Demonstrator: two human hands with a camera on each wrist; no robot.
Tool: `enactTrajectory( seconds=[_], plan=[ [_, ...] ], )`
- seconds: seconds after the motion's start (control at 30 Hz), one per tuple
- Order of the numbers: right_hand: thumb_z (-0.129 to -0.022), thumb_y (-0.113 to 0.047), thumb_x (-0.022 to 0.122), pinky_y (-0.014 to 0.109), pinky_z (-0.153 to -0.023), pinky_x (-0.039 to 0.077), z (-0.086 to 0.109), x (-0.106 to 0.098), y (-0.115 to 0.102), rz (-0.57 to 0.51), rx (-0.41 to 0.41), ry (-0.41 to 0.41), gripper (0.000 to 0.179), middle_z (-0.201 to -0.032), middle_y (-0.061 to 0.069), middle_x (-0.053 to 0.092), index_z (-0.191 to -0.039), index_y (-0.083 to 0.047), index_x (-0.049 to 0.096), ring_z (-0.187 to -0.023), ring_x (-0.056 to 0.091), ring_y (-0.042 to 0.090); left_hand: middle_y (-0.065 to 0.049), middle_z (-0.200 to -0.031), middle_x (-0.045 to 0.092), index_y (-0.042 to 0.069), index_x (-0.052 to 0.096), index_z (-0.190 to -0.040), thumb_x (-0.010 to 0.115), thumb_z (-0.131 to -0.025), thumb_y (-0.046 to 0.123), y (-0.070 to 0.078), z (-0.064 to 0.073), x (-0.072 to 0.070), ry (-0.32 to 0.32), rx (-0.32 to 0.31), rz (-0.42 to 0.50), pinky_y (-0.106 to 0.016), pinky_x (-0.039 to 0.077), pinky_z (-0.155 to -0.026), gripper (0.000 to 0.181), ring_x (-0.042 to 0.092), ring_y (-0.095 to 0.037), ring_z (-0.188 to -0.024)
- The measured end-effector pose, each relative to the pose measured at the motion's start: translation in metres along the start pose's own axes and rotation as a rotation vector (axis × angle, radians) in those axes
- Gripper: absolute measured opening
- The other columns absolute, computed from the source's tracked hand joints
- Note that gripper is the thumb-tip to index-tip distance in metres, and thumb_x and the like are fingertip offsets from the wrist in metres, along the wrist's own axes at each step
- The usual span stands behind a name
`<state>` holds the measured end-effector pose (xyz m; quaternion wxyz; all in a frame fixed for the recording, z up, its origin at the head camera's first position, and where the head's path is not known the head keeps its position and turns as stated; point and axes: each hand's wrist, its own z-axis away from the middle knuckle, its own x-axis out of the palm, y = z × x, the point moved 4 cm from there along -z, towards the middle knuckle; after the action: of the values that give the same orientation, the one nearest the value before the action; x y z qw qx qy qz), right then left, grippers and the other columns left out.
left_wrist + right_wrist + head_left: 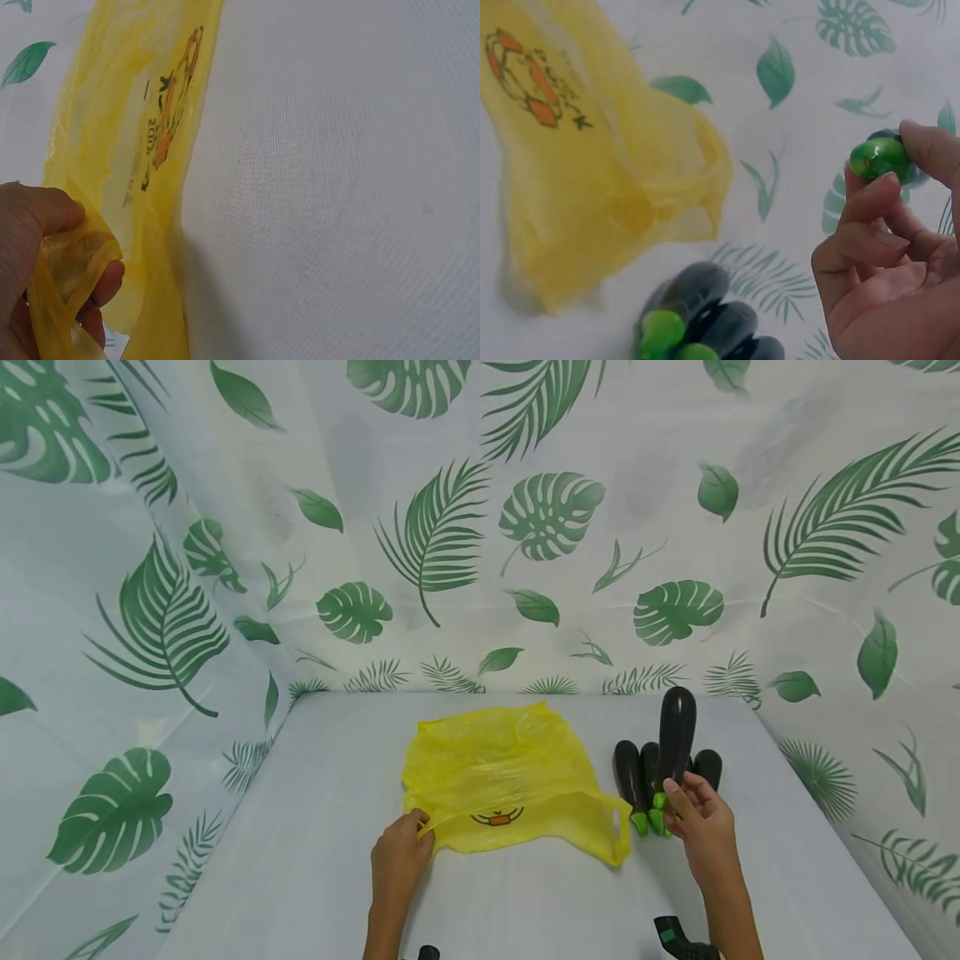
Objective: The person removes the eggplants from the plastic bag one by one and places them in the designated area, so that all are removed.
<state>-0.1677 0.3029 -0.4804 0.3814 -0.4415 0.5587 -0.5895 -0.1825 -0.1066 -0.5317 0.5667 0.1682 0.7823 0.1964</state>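
Observation:
A yellow plastic bag [502,768] lies flat in the middle of the white table, its opening towards me. My left hand [401,856] pinches the bag's left handle, and the left wrist view shows the thin film [82,262] between thumb and fingers. To the right, my right hand [705,831] holds an eggplant [677,727] upright by its green stem end [877,157], dark body pointing up. Behind it several more eggplants [628,768] lie side by side on the table, partly hidden by the held one. The bag's right handle [621,835] lies loose near them.
Leaf-patterned white sheeting [555,635] rises behind the table [315,793] and along both sides. Dark straps or devices show at the wrists, the right one [682,939] near the bottom edge.

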Motion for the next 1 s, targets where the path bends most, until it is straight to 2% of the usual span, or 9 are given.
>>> enactTrajectory(
  seconds=[0.27, 0.43, 0.57, 0.7, 0.83, 0.93, 1.0],
  plan=[
    [-0.091, -0.029, 0.066, 0.019, -0.056, 0.047, -0.015, -0.022, 0.007, -0.036, 0.106, 0.175, 0.029, -0.087, -0.01, 0.062, -0.115, -0.015, 0.055, -0.067, 0.056, 0.005, -0.001, -0.084, 0.071, 0.01, 0.07, -0.091, 0.07, -0.082, 0.013, 0.002, -0.003, -0.003, 0.013, 0.008, -0.002, -0.031, 0.05, -0.06, 0.01, 0.062, -0.013, -0.067],
    [-0.089, -0.035, 0.068, 0.018, -0.056, 0.048, -0.019, -0.041, 0.014, -0.009, 0.197, 0.313, 0.031, -0.084, -0.015, 0.062, -0.114, -0.02, 0.055, -0.065, 0.057, 0.003, -0.001, -0.084, 0.072, 0.01, 0.07, -0.091, 0.07, -0.081, 0.013, 0.001, -0.001, -0.003, 0.015, 0.006, -0.002, -0.03, 0.05, -0.06, 0.01, 0.061, -0.012, -0.066],
    [-0.088, -0.037, 0.069, 0.017, -0.052, 0.045, -0.021, -0.058, 0.018, 0.036, 0.228, 0.406, 0.029, -0.077, -0.018, 0.062, -0.11, -0.022, 0.057, -0.06, 0.057, 0.002, -0.001, -0.084, 0.072, 0.011, 0.07, -0.091, 0.071, -0.081, 0.013, 0.001, 0.001, -0.003, 0.019, 0.016, 0.001, -0.029, 0.049, -0.058, 0.01, 0.062, -0.012, -0.065],
    [-0.087, -0.037, 0.07, 0.017, -0.048, 0.043, -0.027, -0.073, 0.023, 0.068, 0.248, 0.448, 0.026, -0.071, -0.019, 0.059, -0.104, -0.022, 0.056, -0.056, 0.056, 0.001, 0.0, -0.084, 0.072, 0.011, 0.07, -0.091, 0.07, -0.082, 0.013, 0.001, 0.0, -0.002, 0.018, 0.017, 0.005, -0.029, 0.049, -0.058, 0.01, 0.063, -0.013, -0.067],
    [-0.089, -0.037, 0.067, 0.018, -0.049, 0.043, -0.033, -0.085, 0.034, 0.153, 0.276, 0.458, 0.025, -0.067, -0.021, 0.056, -0.103, -0.021, 0.055, -0.055, 0.055, -0.001, -0.001, -0.085, 0.072, 0.011, 0.07, -0.091, 0.07, -0.082, 0.014, 0.0, 0.0, -0.002, 0.019, 0.014, 0.002, -0.029, 0.049, -0.058, 0.01, 0.063, -0.013, -0.066],
    [-0.09, -0.039, 0.064, 0.018, -0.05, 0.044, -0.035, -0.091, 0.04, 0.249, 0.298, 0.453, 0.033, -0.063, -0.023, 0.053, -0.111, -0.014, 0.056, -0.054, 0.054, -0.003, -0.001, -0.085, 0.072, 0.01, 0.07, -0.091, 0.07, -0.082, 0.014, 0.0, 0.0, -0.002, 0.016, 0.01, -0.001, -0.03, 0.05, -0.059, 0.01, 0.063, -0.013, -0.066],
    [-0.091, -0.039, 0.062, 0.017, -0.051, 0.045, -0.035, -0.094, 0.042, 0.3, 0.303, 0.448, 0.045, -0.062, -0.025, 0.05, -0.121, -0.006, 0.054, -0.054, 0.053, -0.004, -0.001, -0.085, 0.072, 0.011, 0.07, -0.091, 0.07, -0.082, 0.014, 0.0, 0.0, -0.002, 0.015, 0.005, -0.003, -0.03, 0.05, -0.059, 0.01, 0.063, -0.013, -0.067]
  ],
)
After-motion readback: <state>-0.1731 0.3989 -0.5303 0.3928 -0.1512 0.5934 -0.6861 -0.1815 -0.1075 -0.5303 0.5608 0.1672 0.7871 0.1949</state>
